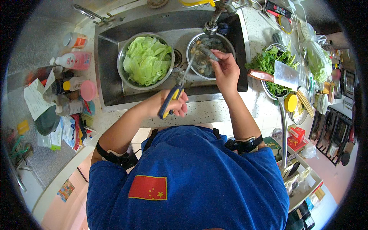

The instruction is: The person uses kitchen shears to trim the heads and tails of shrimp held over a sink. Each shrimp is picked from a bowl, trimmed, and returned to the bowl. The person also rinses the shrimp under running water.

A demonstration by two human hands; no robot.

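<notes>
My left hand [158,105] grips scissors [170,101] with dark blue and yellow handles over the sink's front edge. Their metal blades point up and right, towards a steel bowl [193,70] in the sink. Above that bowl, my right hand [227,69] pinches a grey raw shrimp [207,52] between thumb and fingers. The blade tips are close to the shrimp; whether they touch it I cannot tell. More shrimp [217,43] and small tan pieces are in the bowl, partly hidden by my right hand. To the left, another steel bowl [120,69] holds torn lettuce leaves [147,61].
Over the shrimp bowl hangs the faucet [211,27]. A cleaver [286,75] lies across a pot of leafy greens [271,57] on the right counter. Bottles and jars [73,60] crowd the counter left of the sink [110,97].
</notes>
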